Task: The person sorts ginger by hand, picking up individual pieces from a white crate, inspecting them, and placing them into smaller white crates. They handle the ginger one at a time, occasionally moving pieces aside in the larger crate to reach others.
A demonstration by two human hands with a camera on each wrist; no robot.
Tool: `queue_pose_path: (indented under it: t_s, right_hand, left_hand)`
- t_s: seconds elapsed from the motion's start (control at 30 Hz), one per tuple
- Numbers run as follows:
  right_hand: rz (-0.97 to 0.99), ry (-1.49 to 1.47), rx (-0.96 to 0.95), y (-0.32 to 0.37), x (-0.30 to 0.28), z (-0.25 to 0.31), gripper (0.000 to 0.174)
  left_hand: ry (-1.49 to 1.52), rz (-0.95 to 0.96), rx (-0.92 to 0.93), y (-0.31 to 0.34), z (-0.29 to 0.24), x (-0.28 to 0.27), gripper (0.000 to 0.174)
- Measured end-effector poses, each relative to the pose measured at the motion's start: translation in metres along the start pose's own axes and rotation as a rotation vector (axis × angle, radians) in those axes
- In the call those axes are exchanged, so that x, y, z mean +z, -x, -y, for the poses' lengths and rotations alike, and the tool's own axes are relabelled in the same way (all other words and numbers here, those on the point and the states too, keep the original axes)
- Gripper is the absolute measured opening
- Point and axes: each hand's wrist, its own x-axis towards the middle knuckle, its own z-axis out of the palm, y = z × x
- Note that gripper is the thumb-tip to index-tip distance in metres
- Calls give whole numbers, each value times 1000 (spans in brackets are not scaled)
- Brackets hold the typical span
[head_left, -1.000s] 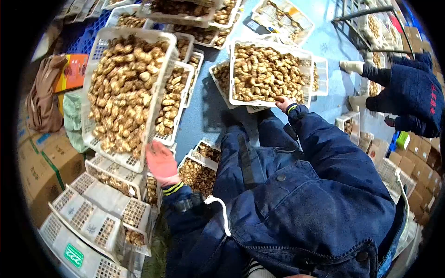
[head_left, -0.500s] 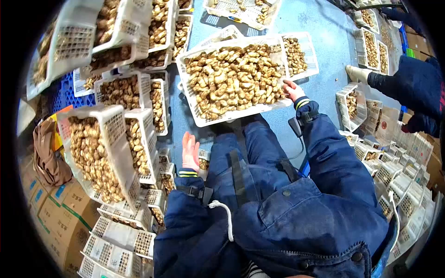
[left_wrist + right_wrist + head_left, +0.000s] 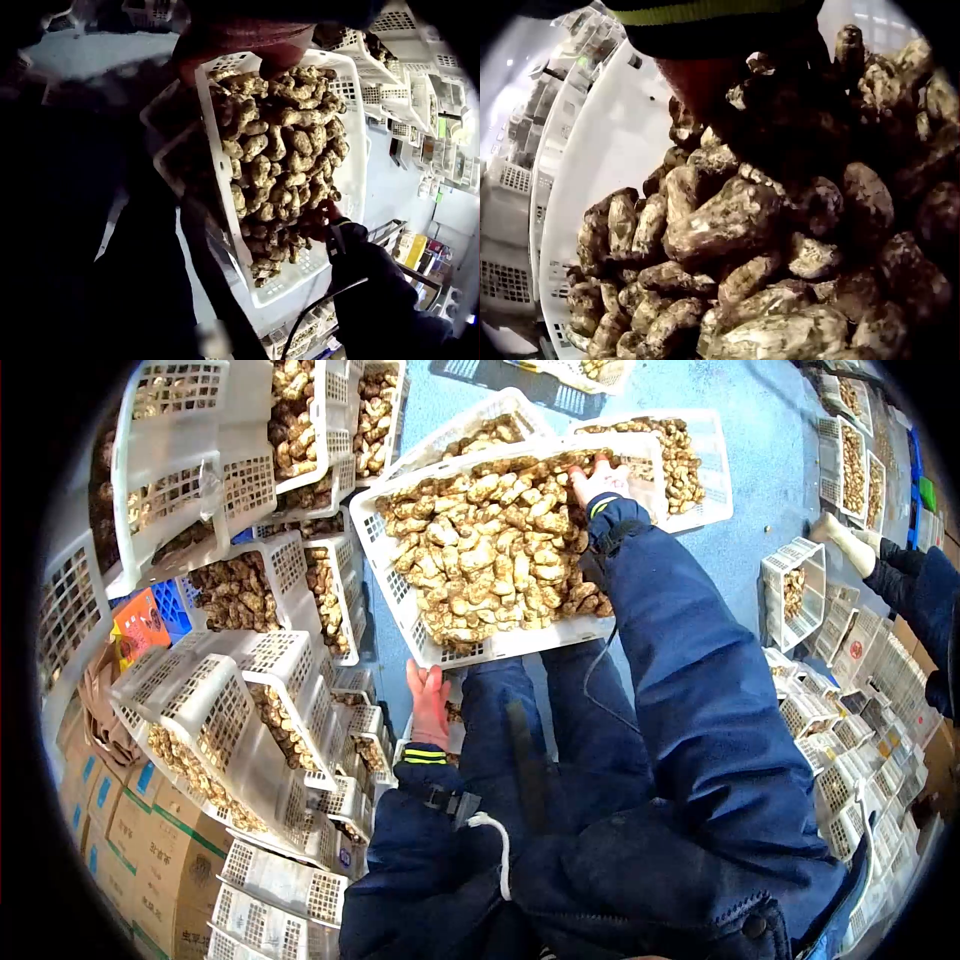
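A white plastic crate (image 3: 560, 635) heaped with knobbly brown-and-cream mushrooms (image 3: 480, 560) sits tilted in front of my legs. My right hand (image 3: 603, 482) reaches into its right end, with the fingers on the mushrooms; in the right wrist view deep shadow covers the fingertips, and a large pale mushroom (image 3: 724, 214) lies close below them. Just outside the crate's near left corner is my left hand (image 3: 430, 705), fingers pointing up with the tips right at the rim. The left wrist view has that hand (image 3: 240, 45) along the crate's end, fingers overlapping the rim.
More crates of mushrooms lie under and behind this one, including a crate (image 3: 710, 465) at its right. Stacked crates (image 3: 225, 690) crowd my left beside cardboard boxes (image 3: 165, 860). Another person's leg (image 3: 850, 545) shows at the right, near more crates on the blue floor (image 3: 750, 570).
My right hand has moved from the crate's near right edge onto the mushrooms inside. The left hand has left the stack at the left and come to this crate's near corner.
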Motion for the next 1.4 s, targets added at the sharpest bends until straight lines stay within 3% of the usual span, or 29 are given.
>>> queue_pose_path:
  t_s: [0.07,0.13,0.2,0.27,0.3,0.33,0.4,0.43,0.47,0.53,0.6,0.67,0.73,0.93,0.97,1.0,1.07,1.13,1.17,1.2,1.3,1.4]
  right_hand:
    - [41,-129,-50,-13,9,-14,75]
    - [27,-73,-115,-20,14,-25,83]
    - [179,-144,-38,-33,15,-26,86]
    - [183,-375,-118,-51,30,-36,86]
    - [371,-607,68,-31,8,-23,82]
    - [245,-449,-78,-53,26,-43,74]
    - [407,-840,-176,-67,45,-55,68]
    - [424,-724,-120,-66,55,-54,68]
    - [518,-739,-252,-87,76,-71,72]
    - [387,-604,-213,-10,33,-29,71]
    - [262,-270,-379,31,25,2,68]
    - [270,-234,-388,75,16,37,61]
    - [-78,-95,-546,106,38,45,59]
    - [243,-500,-671,161,39,42,51]
    - [176,-508,-737,152,31,36,45]
    - [222,-611,-635,136,30,25,38]
    - [-101,-543,-654,87,18,0,35]
    - [-198,-158,-452,43,2,-29,45]
    - [-54,-7,-251,17,4,-43,54]
    - [127,-74,-199,-16,22,-65,61]
    - [108,4,-177,-4,21,-46,79]
    - [224,-81,-60,-21,14,-42,82]
  left_hand:
    - [18,25,-20,-2,-1,-9,69]
    - [-23,48,5,-3,-4,-9,66]
    - [66,44,-19,-4,-6,-13,65]
    - [45,33,-49,-6,-8,-20,64]
    - [18,31,-74,-9,-9,-22,64]
    - [-16,43,-49,-13,-5,-24,63]
    - [38,116,-23,-10,-12,-22,61]
    - [48,61,-32,-11,-16,-17,57]
    - [42,60,-37,-13,-15,-19,57]
    - [24,133,-61,-17,-10,-30,58]
    - [8,87,-68,-19,-6,-28,53]
    - [-4,81,-86,-19,-8,-30,52]
    - [-1,87,-78,-19,-14,-27,51]
    - [-9,108,-47,-18,-10,-26,52]
    - [-25,85,-59,-18,-10,-27,52]
    - [-40,60,-70,-18,-10,-28,52]
    - [-38,64,-58,-17,-7,-32,51]
    - [-34,93,-22,-16,-4,-30,51]
    - [-26,93,-13,-14,-5,-27,50]
    - [-26,94,-11,-16,-5,-26,50]
    - [-192,161,62,-16,0,-35,49]
    - [-24,158,-28,-23,1,-39,49]
